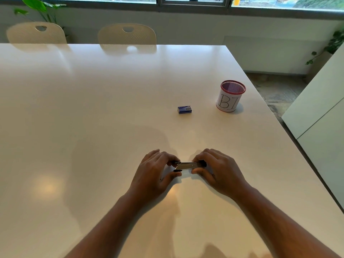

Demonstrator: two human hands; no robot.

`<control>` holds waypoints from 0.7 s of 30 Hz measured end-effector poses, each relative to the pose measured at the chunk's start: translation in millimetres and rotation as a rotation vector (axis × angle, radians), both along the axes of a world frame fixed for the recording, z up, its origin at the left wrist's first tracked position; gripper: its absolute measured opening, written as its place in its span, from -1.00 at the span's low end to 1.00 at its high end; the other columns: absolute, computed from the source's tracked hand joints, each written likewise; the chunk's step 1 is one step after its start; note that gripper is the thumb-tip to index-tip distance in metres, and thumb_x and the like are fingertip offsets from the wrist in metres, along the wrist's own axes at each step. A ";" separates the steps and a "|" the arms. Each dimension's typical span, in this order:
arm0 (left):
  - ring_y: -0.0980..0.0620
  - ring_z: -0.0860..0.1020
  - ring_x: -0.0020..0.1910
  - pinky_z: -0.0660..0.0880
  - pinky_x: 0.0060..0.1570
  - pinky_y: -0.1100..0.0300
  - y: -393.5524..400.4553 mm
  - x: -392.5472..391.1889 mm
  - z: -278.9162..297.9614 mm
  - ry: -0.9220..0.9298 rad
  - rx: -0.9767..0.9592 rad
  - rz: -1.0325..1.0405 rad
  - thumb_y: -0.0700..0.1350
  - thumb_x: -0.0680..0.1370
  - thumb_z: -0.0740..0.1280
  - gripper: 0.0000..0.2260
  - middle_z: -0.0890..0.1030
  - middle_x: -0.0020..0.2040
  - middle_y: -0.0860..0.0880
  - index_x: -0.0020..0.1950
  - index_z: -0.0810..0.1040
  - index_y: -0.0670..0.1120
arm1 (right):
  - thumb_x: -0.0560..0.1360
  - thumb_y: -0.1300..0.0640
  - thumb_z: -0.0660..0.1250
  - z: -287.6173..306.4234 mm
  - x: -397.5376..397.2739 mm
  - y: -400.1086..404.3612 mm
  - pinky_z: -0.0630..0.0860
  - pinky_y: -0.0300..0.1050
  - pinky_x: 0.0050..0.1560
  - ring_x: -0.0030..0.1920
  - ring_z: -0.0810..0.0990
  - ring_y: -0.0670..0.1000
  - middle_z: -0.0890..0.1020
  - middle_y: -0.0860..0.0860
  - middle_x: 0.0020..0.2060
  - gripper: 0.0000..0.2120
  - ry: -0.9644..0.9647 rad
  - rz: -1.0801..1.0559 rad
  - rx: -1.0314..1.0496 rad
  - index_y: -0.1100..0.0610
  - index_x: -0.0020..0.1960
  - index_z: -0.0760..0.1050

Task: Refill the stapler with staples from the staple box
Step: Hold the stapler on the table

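A small black and silver stapler (187, 165) is held sideways just above the white table (93, 108), near its front middle. My left hand (156, 170) pinches its left end and my right hand (217, 170) grips its right end. The shiny metal staple channel shows between my fingers; both ends are hidden by them. A small blue staple box (184, 109) lies closed on the table, well beyond my hands and apart from them.
A red mesh pen cup (230, 95) with a white label marked "BI" stands right of the staple box, near the table's right edge. Two cream chairs (126, 34) are at the far side. A white cabinet (320, 116) stands to the right.
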State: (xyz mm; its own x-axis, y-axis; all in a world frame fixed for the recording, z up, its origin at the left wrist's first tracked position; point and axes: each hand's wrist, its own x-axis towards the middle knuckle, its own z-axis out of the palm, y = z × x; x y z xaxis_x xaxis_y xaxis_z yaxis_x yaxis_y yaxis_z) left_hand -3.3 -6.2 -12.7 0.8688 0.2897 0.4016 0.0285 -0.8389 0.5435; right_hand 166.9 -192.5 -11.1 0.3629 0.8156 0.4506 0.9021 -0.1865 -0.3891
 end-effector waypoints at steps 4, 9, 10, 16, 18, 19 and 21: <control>0.24 0.52 0.01 0.48 0.22 0.17 -1.4 0.1 1.4 0.023 0.018 0.001 0.21 0.62 0.32 -0.78 0.53 0.01 0.29 0.19 0.51 0.14 | 0.61 -0.25 0.30 0.4 -0.1 0.2 0.52 -0.29 -0.21 -0.16 0.45 -0.25 0.64 -0.16 -0.05 -0.69 0.004 -0.005 0.001 -0.02 0.12 0.54; 0.18 0.53 0.07 0.45 0.25 0.18 -0.7 -0.4 1.9 0.026 0.010 0.001 0.21 0.62 0.31 -0.72 0.58 0.06 0.22 0.23 0.53 0.10 | 0.61 -0.26 0.30 0.7 -0.1 0.9 0.52 -0.31 -0.19 -0.15 0.44 -0.25 0.65 -0.16 -0.05 -0.68 0.013 -0.015 -0.005 -0.02 0.13 0.53; 0.17 0.54 0.06 0.45 0.22 0.19 -1.0 -0.1 2.8 0.035 0.014 0.001 0.22 0.62 0.29 -0.72 0.58 0.05 0.21 0.22 0.53 0.09 | 0.61 -0.25 0.30 0.7 0.1 0.9 0.52 -0.30 -0.19 -0.15 0.45 -0.25 0.65 -0.16 -0.05 -0.69 0.014 -0.015 -0.008 -0.03 0.13 0.53; 0.18 0.54 0.01 0.45 0.22 0.18 -2.0 1.3 5.8 0.024 0.008 -0.011 0.23 0.61 0.29 -0.68 0.56 0.03 0.23 0.19 0.57 0.04 | 0.62 -0.29 0.25 2.8 -0.6 0.8 0.51 -0.31 -0.17 -0.14 0.46 -0.26 0.65 -0.16 -0.05 -0.65 0.013 -0.018 -0.002 -0.02 0.12 0.54; 0.19 0.54 0.00 0.47 0.22 0.14 -2.4 1.5 5.4 0.037 0.019 0.000 0.18 0.61 0.33 -0.76 0.57 0.00 0.24 0.17 0.57 0.07 | 0.62 -0.29 0.25 3.9 -0.1 0.2 0.55 -0.26 -0.17 -0.15 0.50 -0.24 0.65 -0.15 -0.05 -0.65 0.006 -0.012 -0.012 -0.02 0.10 0.55; 0.21 0.52 -0.03 0.48 0.24 0.12 -2.2 1.2 5.1 0.034 0.027 0.004 0.13 0.61 0.36 -0.81 0.55 -0.03 0.27 0.14 0.57 0.08 | 0.62 -0.29 0.26 4.1 -0.5 0.1 0.56 -0.24 -0.18 -0.15 0.52 -0.21 0.66 -0.15 -0.06 -0.65 -0.004 -0.004 -0.020 -0.02 0.09 0.56; 0.26 0.50 -0.05 0.46 0.32 0.10 -1.7 1.1 4.6 0.023 0.025 0.007 0.13 0.61 0.37 -0.82 0.53 -0.03 0.30 0.14 0.57 0.09 | 0.61 -0.28 0.28 4.4 -0.9 0.0 0.58 -0.21 -0.18 -0.16 0.56 -0.17 0.66 -0.14 -0.06 -0.65 -0.007 0.003 -0.024 0.00 0.09 0.57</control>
